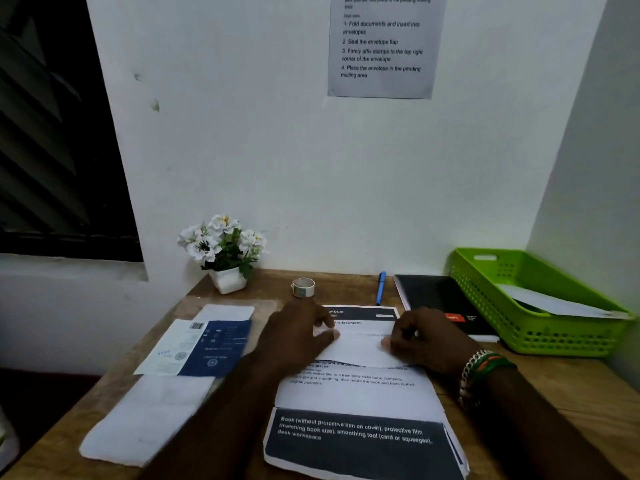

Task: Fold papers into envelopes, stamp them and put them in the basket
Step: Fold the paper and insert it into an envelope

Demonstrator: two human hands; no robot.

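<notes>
paper (360, 386) lay flat on the wooden desk (571, 396) right under your wrists, its far end folded back toward you so a white panel sat between your two hands. your left hand (298, 336) pinched the left edge of that folded panel between thumb and fingertips, and your right hand (420, 337) seemed to pinch the right edge the same way, fingers curled. the fold looked only loosely laid, not yet creased.

the sheet was thin, light and limp; it probably slid easily on the wood and creased wherever you pressed, so holding it at the two side edges near the fold line and running a fingertip along the crease seemed the safe way. the near end looked already curled.

past your right hand sat the green basket (540, 337), with what looked like a white envelope inside. past your left hand stood a tape roll (303, 287); left of that hand lay envelopes (152, 417) and a blue-and-white sheet (197, 348).
</notes>
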